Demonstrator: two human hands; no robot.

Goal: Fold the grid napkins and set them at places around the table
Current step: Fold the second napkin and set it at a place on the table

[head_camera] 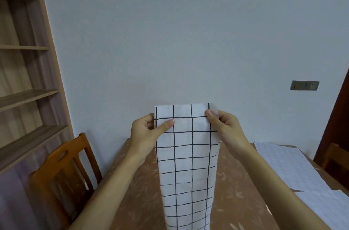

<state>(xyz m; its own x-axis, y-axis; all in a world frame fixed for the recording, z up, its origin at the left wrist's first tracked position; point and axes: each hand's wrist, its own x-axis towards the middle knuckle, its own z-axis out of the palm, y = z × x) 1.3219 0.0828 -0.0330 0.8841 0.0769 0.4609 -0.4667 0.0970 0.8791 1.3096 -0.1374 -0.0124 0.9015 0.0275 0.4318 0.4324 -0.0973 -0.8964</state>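
Grid napkin (186, 154), seemingly folded into a long strip, hangs over the worktop (132, 182) centre; our left grip (145, 131) and right grip (224, 126) each pinch a top corner. Folding step, we judge; next needs lowering and halving it. Three napkins: this one, two flat napkins (283, 165) right. Two chairs (62, 173).

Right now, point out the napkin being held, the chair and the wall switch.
napkin (188, 154), head view, middle of the hanging cloth.
chair (53, 162), head view, top rail of the backrest.
wall switch (304, 85), head view, centre of the plate.
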